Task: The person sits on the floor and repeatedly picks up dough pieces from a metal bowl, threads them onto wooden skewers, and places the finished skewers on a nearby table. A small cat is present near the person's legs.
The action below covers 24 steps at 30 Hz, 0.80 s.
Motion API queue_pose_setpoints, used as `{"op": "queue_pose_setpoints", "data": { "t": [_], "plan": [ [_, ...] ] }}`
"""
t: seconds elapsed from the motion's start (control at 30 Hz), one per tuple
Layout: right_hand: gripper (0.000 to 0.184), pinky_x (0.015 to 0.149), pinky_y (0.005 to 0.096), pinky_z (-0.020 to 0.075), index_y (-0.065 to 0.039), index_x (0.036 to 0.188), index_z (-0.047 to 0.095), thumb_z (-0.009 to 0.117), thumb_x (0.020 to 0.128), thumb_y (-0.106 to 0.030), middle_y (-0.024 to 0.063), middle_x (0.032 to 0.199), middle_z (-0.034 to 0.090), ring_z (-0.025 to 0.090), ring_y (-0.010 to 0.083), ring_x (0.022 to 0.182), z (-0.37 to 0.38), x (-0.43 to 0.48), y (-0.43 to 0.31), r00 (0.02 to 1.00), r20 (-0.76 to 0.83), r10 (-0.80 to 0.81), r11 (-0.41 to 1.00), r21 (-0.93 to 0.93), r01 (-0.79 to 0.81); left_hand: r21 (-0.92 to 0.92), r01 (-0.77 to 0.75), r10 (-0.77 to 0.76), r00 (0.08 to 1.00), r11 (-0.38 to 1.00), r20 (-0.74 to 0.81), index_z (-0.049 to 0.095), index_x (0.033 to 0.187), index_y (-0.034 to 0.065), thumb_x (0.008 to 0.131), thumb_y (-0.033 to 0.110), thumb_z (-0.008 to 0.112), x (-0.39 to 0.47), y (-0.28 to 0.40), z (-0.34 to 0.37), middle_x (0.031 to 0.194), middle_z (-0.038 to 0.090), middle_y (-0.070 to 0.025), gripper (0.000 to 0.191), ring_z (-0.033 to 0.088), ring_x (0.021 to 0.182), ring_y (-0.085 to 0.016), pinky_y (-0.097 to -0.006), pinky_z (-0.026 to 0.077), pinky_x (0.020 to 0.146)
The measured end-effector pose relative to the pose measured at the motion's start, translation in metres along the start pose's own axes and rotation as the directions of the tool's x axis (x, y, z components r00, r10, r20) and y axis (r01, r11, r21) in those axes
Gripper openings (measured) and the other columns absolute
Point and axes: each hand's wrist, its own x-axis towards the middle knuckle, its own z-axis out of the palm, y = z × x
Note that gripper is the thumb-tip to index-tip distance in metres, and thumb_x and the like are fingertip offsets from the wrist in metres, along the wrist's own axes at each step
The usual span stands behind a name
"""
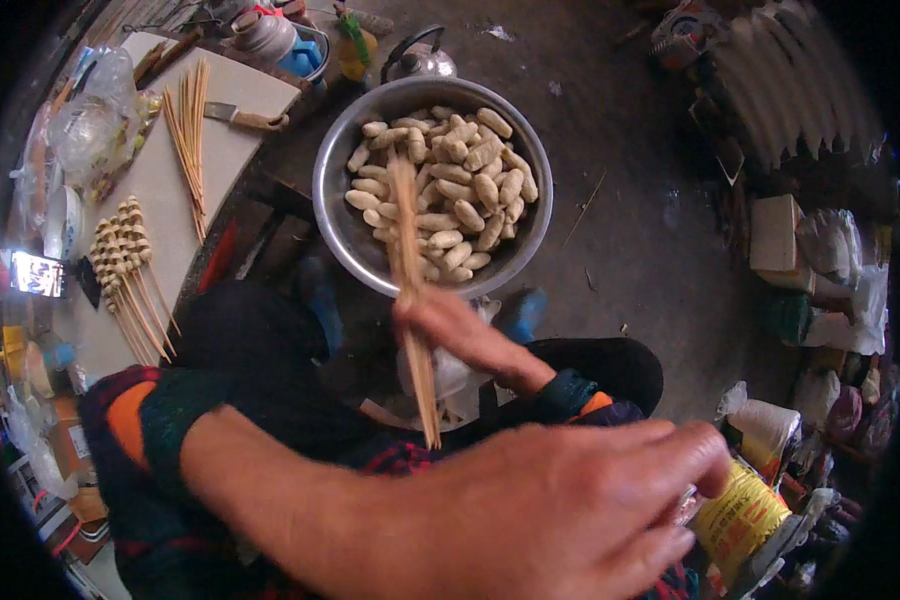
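Observation:
My right hand (450, 322) is closed around a bundle of thin wooden skewers (406, 247), whose far end lies over a metal basin (321, 202). Pale oblong food pieces (454, 172) are heaped in that basin. Close to the camera, my left hand (600, 495) reaches across to the lower right with its fingers curled; something shiny shows between them, but whether they grip it cannot be told. On a pale board (255, 82) at the left lie loose skewers (187, 142), a knife with a wooden handle (251, 118) and several skewers threaded with pale cut pieces (124, 244).
A metal kettle (420, 61) stands behind the basin, beside a bottle of yellow liquid (355, 52). Plastic bags (94, 120) and a lit screen (37, 274) line the left side. A yellow printed package (742, 517) is beyond my left hand; boxes and bags crowd the right.

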Motion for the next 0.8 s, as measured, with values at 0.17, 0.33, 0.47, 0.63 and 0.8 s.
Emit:
{"op": "queue_pose_setpoints", "data": {
  "t": [0.17, 0.33, 0.47, 0.63, 0.8],
  "plan": [
    [0.030, 0.040, 0.0272, 0.0378, -0.011, 0.080, 0.051, 0.040, 0.098, -0.033, 0.0015, 0.063, 0.050, 0.045, 0.0139, 0.045, -0.053, -0.010, -0.028, 0.870, -0.492, -0.030, 0.965, 0.213, 0.153, 0.237, -0.223, 0.321, 0.758, 0.946, -0.567, 0.056, 0.104, 0.0022, 0.097, 0.018, 0.046, 0.002, -0.031, -0.129, 0.082, 0.060, -0.0040, 0.020, 0.059, 0.070, -0.010, -0.0230, 0.048, 0.064],
    [0.028, 0.040, 0.0245, 0.0369, -0.009, 0.086, 0.045, 0.038, 0.099, -0.033, 0.0018, 0.060, 0.045, 0.046, 0.0124, 0.045, -0.069, -0.024, -0.057, 0.901, -0.403, -0.163, 0.879, 0.356, 0.319, 0.490, 0.600, 0.171, 0.509, 0.633, -0.844, 0.058, 0.100, 0.0047, 0.089, 0.039, 0.056, 0.024, -0.141, -0.293, 0.091, 0.067, -0.0154, 0.036, 0.065, 0.083, -0.031, -0.0447, 0.049, 0.071],
    [0.027, 0.039, 0.0237, 0.0361, -0.008, 0.093, 0.047, 0.038, 0.101, -0.032, 0.0010, 0.059, 0.044, 0.043, 0.0116, 0.043, -0.079, -0.015, -0.073, 0.876, -0.437, -0.205, 0.913, 0.237, 0.332, 0.515, 0.805, 0.269, 0.447, 0.295, -0.853, 0.054, 0.104, 0.0055, 0.087, 0.041, 0.056, 0.030, -0.196, -0.321, 0.100, 0.065, -0.0199, 0.039, 0.061, 0.096, -0.040, -0.0528, 0.047, 0.081],
    [0.027, 0.041, 0.0211, 0.0343, -0.004, 0.112, 0.052, 0.040, 0.101, -0.025, -0.0015, 0.059, 0.043, 0.040, 0.0075, 0.044, -0.080, 0.001, -0.068, 0.900, -0.421, -0.109, 0.955, 0.206, 0.212, 0.545, 0.828, 0.319, 0.484, 0.135, -0.815, 0.053, 0.105, 0.0059, 0.082, 0.040, 0.063, 0.037, -0.199, -0.303, 0.099, 0.064, -0.0188, 0.042, 0.062, 0.097, -0.039, -0.0523, 0.048, 0.081],
    [0.032, 0.042, 0.0196, 0.0312, -0.002, 0.122, 0.052, 0.041, 0.100, -0.023, -0.0035, 0.060, 0.044, 0.039, 0.0054, 0.045, -0.069, 0.006, -0.066, 0.908, -0.373, -0.190, 0.964, 0.106, 0.245, 0.473, 0.683, 0.215, 0.432, 0.556, -0.876, 0.061, 0.110, 0.0069, 0.088, 0.030, 0.061, 0.029, -0.198, -0.301, 0.088, 0.068, -0.0094, 0.032, 0.066, 0.085, -0.029, -0.0413, 0.051, 0.073]
  ]
}}
